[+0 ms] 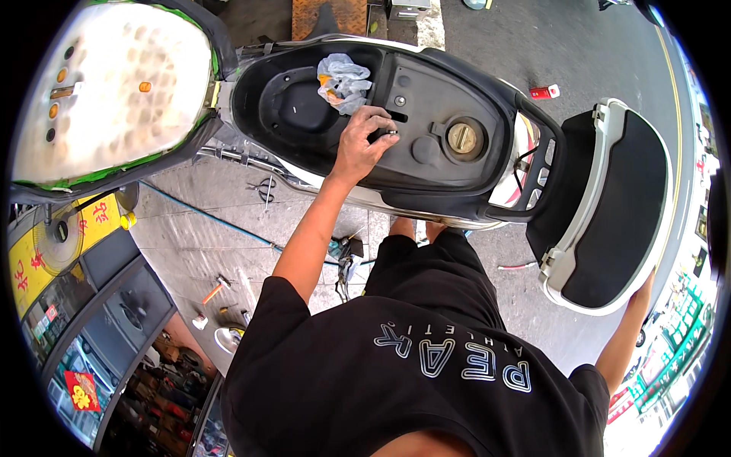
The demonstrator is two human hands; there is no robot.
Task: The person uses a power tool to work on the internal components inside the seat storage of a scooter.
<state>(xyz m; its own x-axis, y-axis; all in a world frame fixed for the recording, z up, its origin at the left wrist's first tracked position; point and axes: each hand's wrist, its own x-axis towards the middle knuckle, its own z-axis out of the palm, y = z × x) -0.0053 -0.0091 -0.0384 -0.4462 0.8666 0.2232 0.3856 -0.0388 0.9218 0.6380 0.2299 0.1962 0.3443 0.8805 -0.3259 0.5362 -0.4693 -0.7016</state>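
A scooter's open under-seat storage bin (255, 87) lies before me, with its seat (122, 95) flipped up at the left, underside showing. My left hand (365, 141) is over the bin, fingers curled closed around a small dark thing I cannot make out. Close by its fingertips lies a crumpled plastic bag (346, 80) with something orange in it. A round fuel cap (462, 139) sits to the right of that hand. My right hand (647, 288) is at the near right edge of the scooter's rear top box (624, 206); its fingers are hidden behind the box.
On the pavement at the left lie a hammer (216, 289), scissors (265, 187) and a blue hose (205, 217). A fan (59, 228) stands near a yellow sign. A red packet (544, 92) lies on the road side beyond the grab rail (556, 152).
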